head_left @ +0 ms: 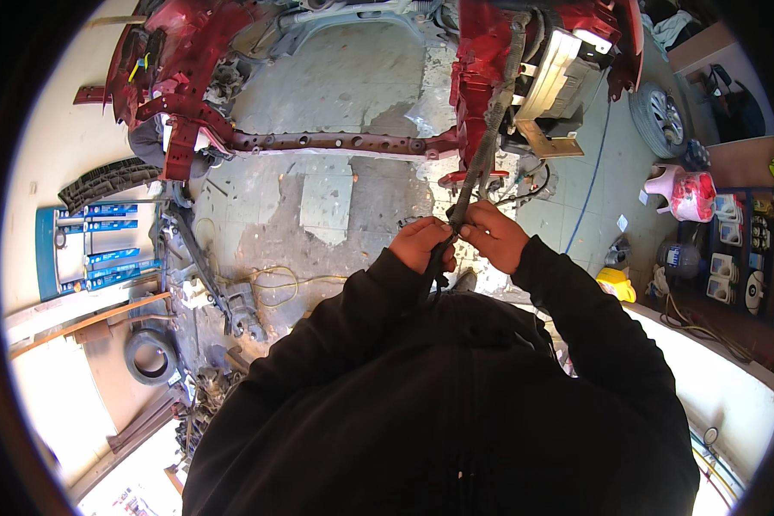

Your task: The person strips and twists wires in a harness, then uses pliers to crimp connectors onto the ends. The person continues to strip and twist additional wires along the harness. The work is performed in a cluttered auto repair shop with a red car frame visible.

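A long dark strip, probably a taped wiring harness (489,133), runs from the right side of a stripped red car body (476,82) down to my hands. My left hand (420,244) is closed on the near end of it, fingertips pinched. Right beside it, my right hand (495,238) also pinches the harness, thumb and fingers together. The two hands almost touch. A loose dark end hangs below my left hand, in front of my black jacket. What lies between the fingertips is too small to make out.
A red crossbar (344,144) spans the car's front. A wheel (660,119) and a pink stool (681,191) stand at right. Left are a tyre (150,356), blue boxes on a rack (112,258), and metal parts on the floor with a yellowish cable (275,286).
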### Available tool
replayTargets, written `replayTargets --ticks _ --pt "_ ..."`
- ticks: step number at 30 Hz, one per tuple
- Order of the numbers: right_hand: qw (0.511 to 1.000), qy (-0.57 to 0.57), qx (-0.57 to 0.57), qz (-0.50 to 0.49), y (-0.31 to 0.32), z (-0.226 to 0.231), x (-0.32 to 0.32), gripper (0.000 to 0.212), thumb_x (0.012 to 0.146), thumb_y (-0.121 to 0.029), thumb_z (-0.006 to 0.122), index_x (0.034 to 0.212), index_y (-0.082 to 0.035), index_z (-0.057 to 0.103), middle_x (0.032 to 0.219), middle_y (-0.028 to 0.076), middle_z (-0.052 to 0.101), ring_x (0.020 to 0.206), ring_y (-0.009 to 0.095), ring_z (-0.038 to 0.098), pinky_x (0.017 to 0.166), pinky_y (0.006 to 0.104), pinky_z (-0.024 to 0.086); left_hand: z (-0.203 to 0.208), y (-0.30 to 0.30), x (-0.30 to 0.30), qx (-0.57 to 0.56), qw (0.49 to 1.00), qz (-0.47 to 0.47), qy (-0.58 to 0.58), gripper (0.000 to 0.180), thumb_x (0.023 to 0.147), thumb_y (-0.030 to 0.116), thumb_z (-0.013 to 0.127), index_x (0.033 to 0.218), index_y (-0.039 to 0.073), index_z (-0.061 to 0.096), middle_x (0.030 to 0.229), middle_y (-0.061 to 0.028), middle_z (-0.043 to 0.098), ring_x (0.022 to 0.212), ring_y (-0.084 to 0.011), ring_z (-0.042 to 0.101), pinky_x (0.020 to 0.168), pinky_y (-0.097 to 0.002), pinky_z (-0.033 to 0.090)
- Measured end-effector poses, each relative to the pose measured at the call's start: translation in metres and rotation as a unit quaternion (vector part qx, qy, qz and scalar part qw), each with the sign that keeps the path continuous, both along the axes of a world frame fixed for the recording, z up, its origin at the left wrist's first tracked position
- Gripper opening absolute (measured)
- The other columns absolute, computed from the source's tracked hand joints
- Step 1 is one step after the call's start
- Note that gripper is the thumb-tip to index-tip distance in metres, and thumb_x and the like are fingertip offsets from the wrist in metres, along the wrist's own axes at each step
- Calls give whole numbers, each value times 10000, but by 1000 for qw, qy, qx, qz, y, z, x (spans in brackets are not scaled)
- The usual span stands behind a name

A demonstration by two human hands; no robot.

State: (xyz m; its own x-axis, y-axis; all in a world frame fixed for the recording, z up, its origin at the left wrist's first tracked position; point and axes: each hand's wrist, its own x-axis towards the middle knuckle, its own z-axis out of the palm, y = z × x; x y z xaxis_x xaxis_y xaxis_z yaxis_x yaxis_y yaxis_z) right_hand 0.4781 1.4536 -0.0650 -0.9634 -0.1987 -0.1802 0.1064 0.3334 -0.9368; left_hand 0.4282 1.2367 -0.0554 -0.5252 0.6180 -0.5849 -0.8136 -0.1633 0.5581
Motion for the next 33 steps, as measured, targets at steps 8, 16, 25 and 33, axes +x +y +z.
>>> replayTargets --ticks 8,16,25,33 --pt "975 -105 -198 7 -2 6 -23 474 1015 62 576 1473 -50 527 1371 88 608 1147 183 624 928 328 541 1 -10 -3 146 982 -79 -92 265 1069 249 569 1111 -2 644 758 -88 614 622 -209 584 635 -370 519" --pt "956 -99 -260 -93 1 30 -31 418 960 64 633 1353 -41 540 1334 102 668 1215 208 640 1042 373 536 4 -9 -9 39 987 -89 129 258 1077 152 580 1249 -23 661 772 -59 661 648 -162 629 621 -319 540" --pt "986 102 79 -105 -25 84 4 282 893 -113 773 1118 7 653 1098 112 547 956 239 599 822 340 514 26 -9 -12 -193 809 -111 544 291 980 92 630 1260 55 698 749 -195 669 693 -349 691 643 -446 535" --pt "981 101 152 -66 -1 53 15 222 920 -169 776 974 17 667 1023 144 580 935 265 610 816 400 515 5 -5 -22 -212 780 -126 575 206 1016 164 599 1138 -1 620 815 -231 657 779 -440 657 688 -487 502"
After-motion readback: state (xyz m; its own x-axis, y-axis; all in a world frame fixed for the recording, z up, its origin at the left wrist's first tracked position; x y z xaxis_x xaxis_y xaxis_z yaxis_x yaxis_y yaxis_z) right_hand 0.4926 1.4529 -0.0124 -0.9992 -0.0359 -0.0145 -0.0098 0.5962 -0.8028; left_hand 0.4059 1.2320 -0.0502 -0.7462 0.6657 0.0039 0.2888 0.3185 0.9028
